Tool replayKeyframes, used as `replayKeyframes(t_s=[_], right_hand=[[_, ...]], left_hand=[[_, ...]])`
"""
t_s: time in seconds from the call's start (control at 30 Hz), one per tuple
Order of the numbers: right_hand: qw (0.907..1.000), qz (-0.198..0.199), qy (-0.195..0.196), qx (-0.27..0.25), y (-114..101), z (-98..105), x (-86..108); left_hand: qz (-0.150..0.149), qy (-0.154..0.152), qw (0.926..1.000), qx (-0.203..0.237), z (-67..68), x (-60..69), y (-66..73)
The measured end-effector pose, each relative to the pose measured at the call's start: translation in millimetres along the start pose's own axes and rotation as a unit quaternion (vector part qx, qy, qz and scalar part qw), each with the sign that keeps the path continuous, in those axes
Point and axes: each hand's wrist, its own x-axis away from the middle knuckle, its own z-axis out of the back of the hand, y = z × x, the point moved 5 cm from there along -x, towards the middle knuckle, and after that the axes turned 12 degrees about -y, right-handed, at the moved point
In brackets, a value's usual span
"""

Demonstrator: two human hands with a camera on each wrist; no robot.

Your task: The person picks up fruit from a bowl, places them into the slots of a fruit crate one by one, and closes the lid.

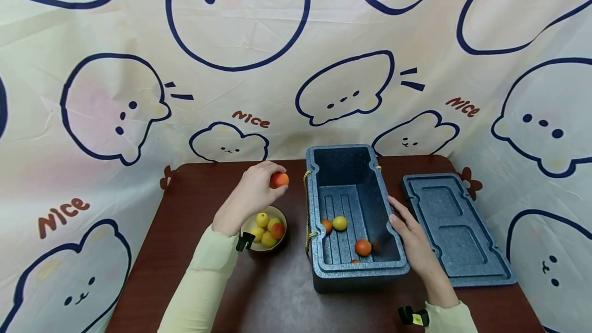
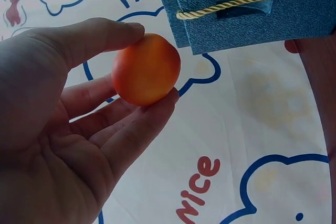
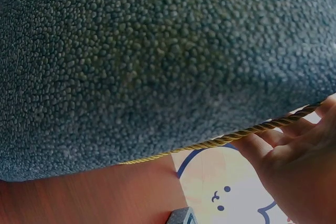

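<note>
Pinching an orange-red fruit (image 1: 279,180) apart from the box (image 1: 361,270): left hand (image 1: 252,191), head view. Work judged partway — four fruits (image 1: 363,247) show inside, several remain in the bowl (image 1: 265,249); lid (image 1: 455,225) off. Left wrist view: same fruit, thumb and fingertips clamped. Right wrist view: right hand (image 3: 299,166) at the cord (image 3: 231,139) — grip uncertain.

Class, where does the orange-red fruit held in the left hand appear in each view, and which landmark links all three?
Head: the orange-red fruit is slightly left of and below centre, in the left hand.
Left wrist: fruit left of and above centre, between thumb and fingers.
Right wrist: not in this picture.
Shared landmark: the blue-grey box, right of centre, upper right and across the top, respectively.
</note>
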Motion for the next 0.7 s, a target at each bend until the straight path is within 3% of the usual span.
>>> replayKeyframes(t_s=[0.7], right_hand=[[1.0000,0.003,0.001,0.003,0.2,0.1,-0.3]], left_hand=[[-0.036,0.005,0.9993,-0.009,4.2,-15.1,22.8]])
